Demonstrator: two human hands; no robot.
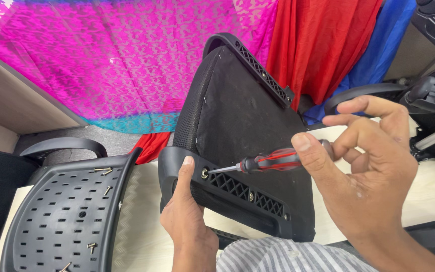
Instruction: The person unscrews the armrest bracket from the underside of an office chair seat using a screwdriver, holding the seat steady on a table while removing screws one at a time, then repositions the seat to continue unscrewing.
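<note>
A black office-chair seat (242,116) stands tilted on its edge, its fabric underside toward me and a black plastic armrest bracket (237,194) along its lower rim. My left hand (187,216) grips the bracket's left end, thumb up beside a screw (205,174). My right hand (363,161) holds a screwdriver (268,161) with a red, black and clear handle. The screwdriver's tip sits in that screw.
A black perforated plastic chair shell (66,211) lies at the left with several loose screws (101,171) on it. Pink, red and blue cloths (127,60) hang behind. More black chair parts (429,90) sit at the right. A pale tabletop (142,226) lies beneath.
</note>
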